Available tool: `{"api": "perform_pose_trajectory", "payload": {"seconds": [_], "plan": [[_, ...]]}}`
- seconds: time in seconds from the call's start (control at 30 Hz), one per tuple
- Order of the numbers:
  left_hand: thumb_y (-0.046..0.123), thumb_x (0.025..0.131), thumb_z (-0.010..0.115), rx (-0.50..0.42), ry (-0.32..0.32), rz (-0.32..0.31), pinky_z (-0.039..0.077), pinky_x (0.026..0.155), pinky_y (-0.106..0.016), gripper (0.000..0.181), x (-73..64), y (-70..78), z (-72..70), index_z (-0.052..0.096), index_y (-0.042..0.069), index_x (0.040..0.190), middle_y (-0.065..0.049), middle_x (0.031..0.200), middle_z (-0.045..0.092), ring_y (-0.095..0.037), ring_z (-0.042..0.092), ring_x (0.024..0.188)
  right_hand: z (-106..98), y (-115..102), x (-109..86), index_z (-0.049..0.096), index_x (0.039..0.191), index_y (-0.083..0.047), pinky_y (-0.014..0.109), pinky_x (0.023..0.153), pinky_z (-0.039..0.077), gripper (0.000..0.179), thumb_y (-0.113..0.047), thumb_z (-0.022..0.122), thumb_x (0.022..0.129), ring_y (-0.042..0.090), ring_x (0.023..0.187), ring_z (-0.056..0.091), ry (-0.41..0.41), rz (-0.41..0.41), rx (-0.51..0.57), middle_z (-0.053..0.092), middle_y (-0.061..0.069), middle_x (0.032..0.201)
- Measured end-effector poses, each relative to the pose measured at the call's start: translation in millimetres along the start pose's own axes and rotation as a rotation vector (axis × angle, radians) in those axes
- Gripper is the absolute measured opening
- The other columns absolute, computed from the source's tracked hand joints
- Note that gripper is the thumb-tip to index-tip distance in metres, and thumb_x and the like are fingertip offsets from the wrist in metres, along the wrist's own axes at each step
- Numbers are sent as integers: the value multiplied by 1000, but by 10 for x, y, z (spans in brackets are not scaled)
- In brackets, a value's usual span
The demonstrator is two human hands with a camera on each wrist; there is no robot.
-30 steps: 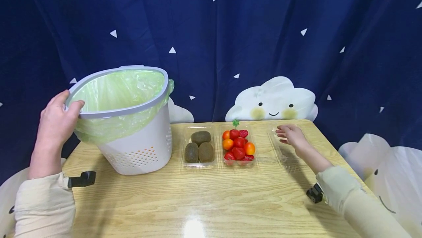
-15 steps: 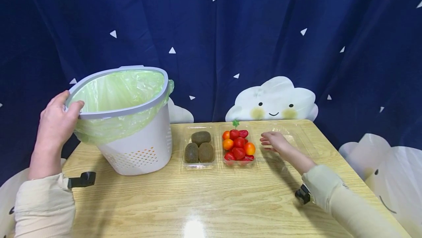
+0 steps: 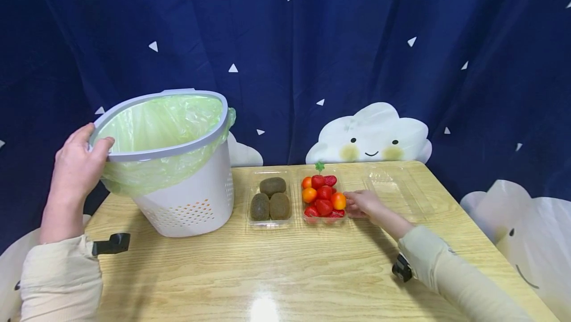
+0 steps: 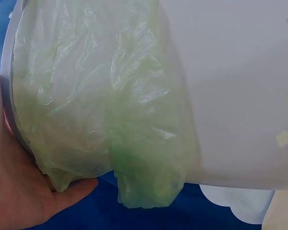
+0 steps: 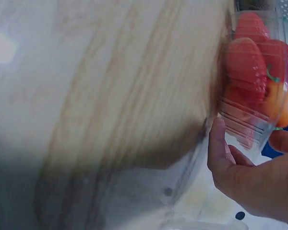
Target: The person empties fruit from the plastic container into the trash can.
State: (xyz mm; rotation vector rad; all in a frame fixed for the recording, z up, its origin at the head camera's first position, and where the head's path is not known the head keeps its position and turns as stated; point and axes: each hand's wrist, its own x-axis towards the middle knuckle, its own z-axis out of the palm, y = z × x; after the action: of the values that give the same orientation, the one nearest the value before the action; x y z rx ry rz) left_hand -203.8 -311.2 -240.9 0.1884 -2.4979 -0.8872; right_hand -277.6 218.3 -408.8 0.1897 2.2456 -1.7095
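My left hand (image 3: 75, 166) grips the grey rim of a white laundry-basket-like bin (image 3: 192, 208) at its left side. A light green plastic bag (image 3: 160, 119) lines the bin and folds over the rim. Close against the right side of a clear plastic box (image 5: 245, 117) is my right hand (image 3: 367, 204), with its fingers and thumb spread apart at the wall; whether they touch it I cannot tell. Inside that box lie several strawberries (image 3: 324, 207) and several small orange fruits (image 3: 309, 194), and a green leafy top (image 3: 319, 166) sticks up at the back.
Between the bin and the strawberry box stands a second clear box with three kiwis (image 3: 279, 206). A clear plastic container (image 3: 394, 188) lies at the back right of the wooden table (image 3: 267, 272). Behind the table hangs a dark blue curtain (image 3: 267, 25).
My right hand has moved left from over the clear container at the back right to the side of the strawberry box. The left hand and the bin have stayed in place.
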Motion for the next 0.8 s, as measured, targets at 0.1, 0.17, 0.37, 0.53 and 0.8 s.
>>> {"api": "perform_pose_trajectory", "payload": {"seconds": [0.1,0.17,0.37,0.53,0.8], "plan": [[33,92,33,-1,1,3,15,107,-58,64,6,-6,5,18,-2,143,-25,148,17,-46,18,133,25,24,-7,40,125,16,24,66,54,49,-21,44,93,5,63,58,-21,0,14,58,2,79],[33,92,33,2,3,8,15,107,-58,64,12,-12,7,19,-2,143,-25,147,17,-46,18,133,38,30,-13,46,121,13,23,65,54,47,-25,46,93,4,62,57,-34,6,12,59,-1,77],[31,92,33,23,7,16,15,108,-56,63,23,-13,-9,20,-3,142,-26,146,19,-46,19,133,61,97,100,60,97,-1,21,59,53,35,-33,48,89,4,59,56,-48,53,25,62,-7,68],[30,92,34,24,5,17,15,108,-56,62,28,-17,-3,20,-4,142,-27,146,19,-46,19,132,74,66,71,62,94,-1,19,56,52,30,-24,43,91,4,55,55,-74,46,34,63,-7,63],[29,91,34,29,10,28,15,108,-55,61,16,-18,-7,21,-5,141,-27,146,20,-46,20,132,46,59,88,59,80,-11,20,56,51,25,-22,39,90,5,56,57,-65,72,75,60,-7,60]]}}
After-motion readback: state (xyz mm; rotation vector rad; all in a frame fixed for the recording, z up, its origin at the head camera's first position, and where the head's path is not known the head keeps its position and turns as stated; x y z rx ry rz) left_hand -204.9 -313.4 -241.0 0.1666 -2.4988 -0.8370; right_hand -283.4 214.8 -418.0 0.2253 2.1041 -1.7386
